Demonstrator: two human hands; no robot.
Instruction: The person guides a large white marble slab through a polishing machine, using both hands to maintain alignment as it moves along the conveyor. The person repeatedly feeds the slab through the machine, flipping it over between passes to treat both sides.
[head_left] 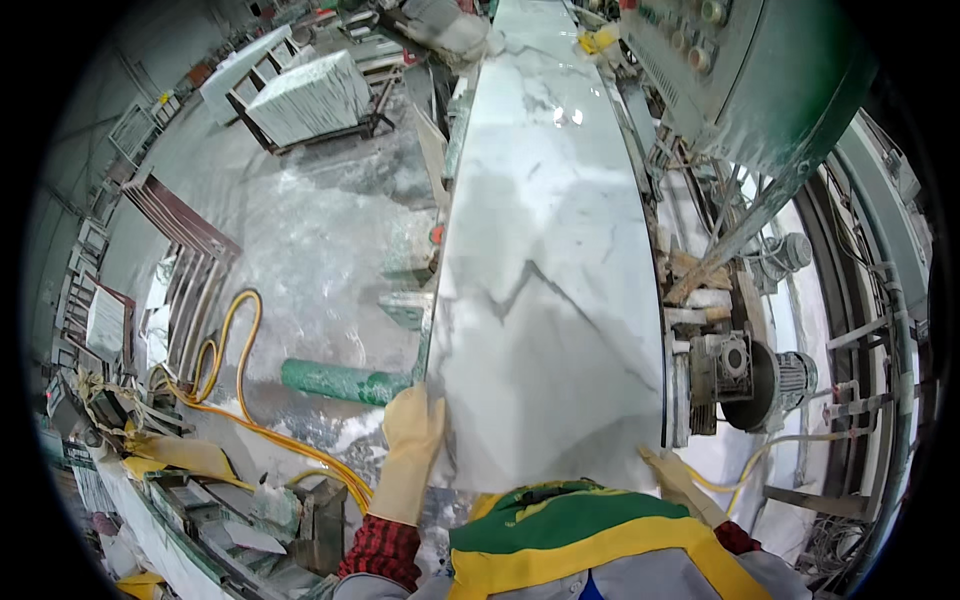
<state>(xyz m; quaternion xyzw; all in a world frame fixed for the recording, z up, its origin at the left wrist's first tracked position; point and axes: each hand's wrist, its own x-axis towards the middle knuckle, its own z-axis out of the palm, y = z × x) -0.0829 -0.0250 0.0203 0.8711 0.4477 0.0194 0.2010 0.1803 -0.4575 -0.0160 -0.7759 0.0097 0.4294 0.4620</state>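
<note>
A long, glossy white marble slab [560, 370] with grey veins lies lengthwise before me, its near end close to my body. My left hand [408, 440], in a cream rubber glove, is closed at the slab's left edge near the front corner. At the opposite near corner, my right hand [682, 485], gloved the same way, grips the right edge. Part of its fingers is hidden at the edge. A green and yellow apron [570, 530] covers my front and meets the slab's near end.
A motor [770, 385] sits close along the slab's right side, beneath a green control cabinet [760, 80]. On the left are a green roller [340, 380], a yellow hose [250, 400] and racked slabs [315, 95]. A co-worker's yellow glove [600, 40] shows by the far end.
</note>
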